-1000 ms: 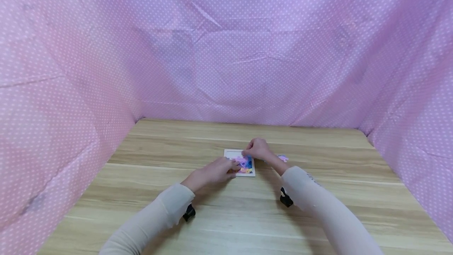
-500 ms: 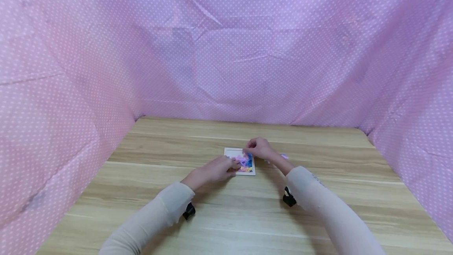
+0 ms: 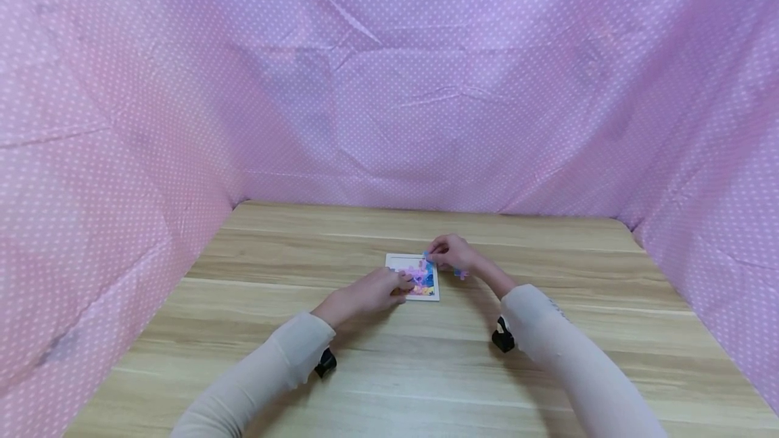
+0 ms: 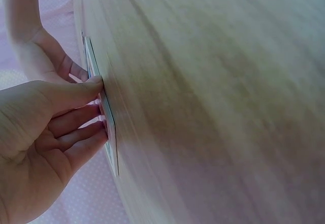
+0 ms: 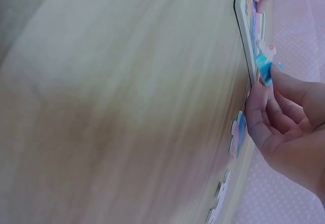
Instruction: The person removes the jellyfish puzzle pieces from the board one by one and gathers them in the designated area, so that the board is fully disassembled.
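Note:
A small jigsaw puzzle (image 3: 420,278) with a pink, blue and yellow picture lies in a white frame tray (image 3: 437,299) on the table. My left hand (image 3: 380,289) rests on its left side, the thumb at the tray's near edge and the fingertips (image 4: 101,127) on the picture. At the far right corner of the tray, my right hand (image 3: 453,253) pinches a blue puzzle piece (image 5: 264,67) between thumb and fingers. A pale pink piece of the picture (image 5: 266,48) shows right beside it in the right wrist view.
Loose puzzle pieces (image 5: 237,134) lie on the wooden table (image 3: 389,370) to the right of the tray, partly behind my right hand in the head view. A pink dotted curtain (image 3: 395,120) surrounds the table at the back and sides.
My right hand has shifted a little right and away from the picture, and the blue puzzle piece now shows at its fingertips. The left hand stays in place on the puzzle.

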